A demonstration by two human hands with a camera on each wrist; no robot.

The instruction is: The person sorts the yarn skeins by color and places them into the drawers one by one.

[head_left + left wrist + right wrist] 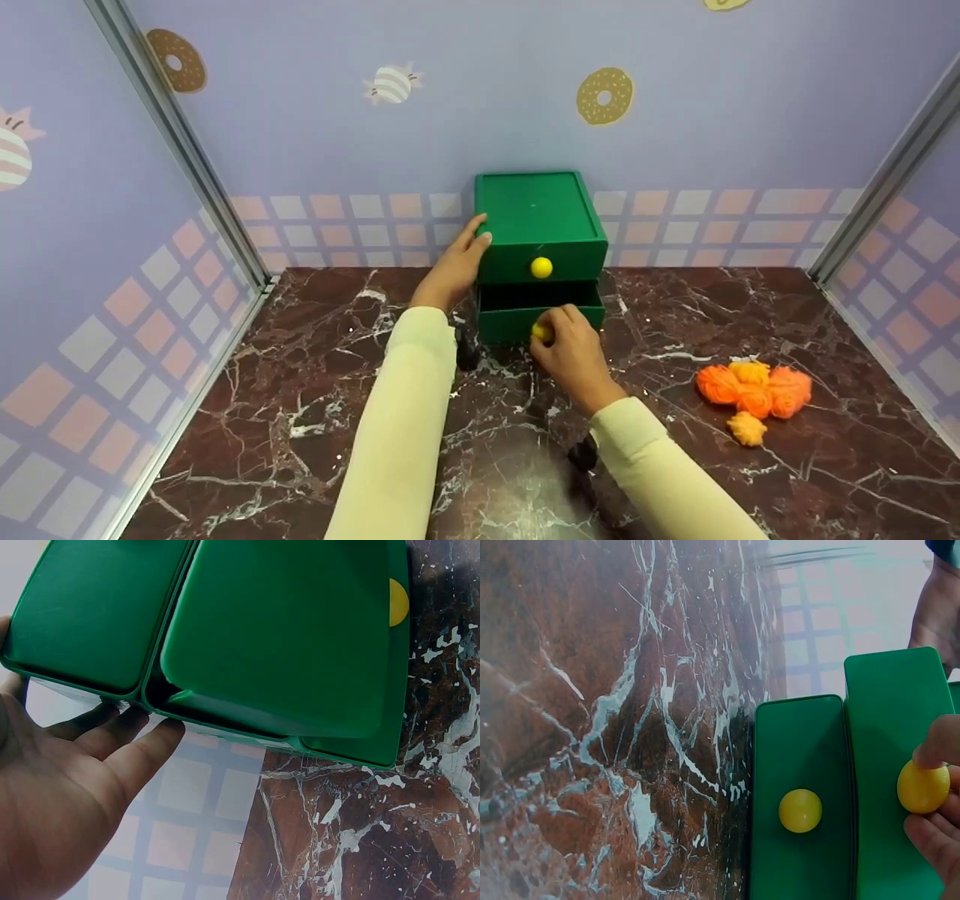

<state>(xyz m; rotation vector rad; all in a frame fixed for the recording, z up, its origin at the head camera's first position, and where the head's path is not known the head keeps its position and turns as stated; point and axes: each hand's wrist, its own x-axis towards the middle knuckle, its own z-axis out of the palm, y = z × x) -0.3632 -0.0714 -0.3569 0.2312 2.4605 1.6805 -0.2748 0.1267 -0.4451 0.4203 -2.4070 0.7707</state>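
On my feed, right hand (574, 352) pinches yellow knob (921, 789) of middle drawer (506, 325), partway out of green three-drawer cabinet (532, 206) near back wall (480, 127). I see left hand (454, 270), fingers nearly straight, touching cabinet's left side.

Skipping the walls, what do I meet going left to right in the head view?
Left hand → green drawer unit → orange and yellow fluffy cluster. The right hand is left out: it overlaps the drawer unit's front.
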